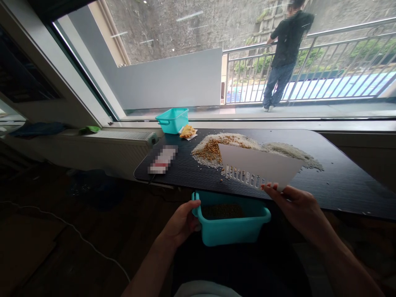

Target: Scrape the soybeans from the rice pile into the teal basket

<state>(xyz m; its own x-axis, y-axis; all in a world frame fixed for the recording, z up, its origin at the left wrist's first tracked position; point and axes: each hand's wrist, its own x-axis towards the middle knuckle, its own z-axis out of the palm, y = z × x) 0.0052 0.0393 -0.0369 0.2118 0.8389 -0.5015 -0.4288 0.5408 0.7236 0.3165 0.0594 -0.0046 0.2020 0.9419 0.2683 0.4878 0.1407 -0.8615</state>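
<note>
My left hand [182,222] grips the left rim of a teal plastic bin [232,231] held below the near edge of the black table [340,185]. Small greenish-brown beans lie in the bin's bottom. My right hand [297,204] pinches the corner of a white slotted scoop [260,165], tilted over the table edge just above the bin. Behind the scoop lies a spread pile of white rice mixed with yellow beans [213,150].
A second teal bin [172,119] and a yellow packet [187,131] sit at the table's far left. A blurred red-and-white pack [162,159] lies near the left end. A radiator stands on the left. Outside the window a person leans on a balcony railing.
</note>
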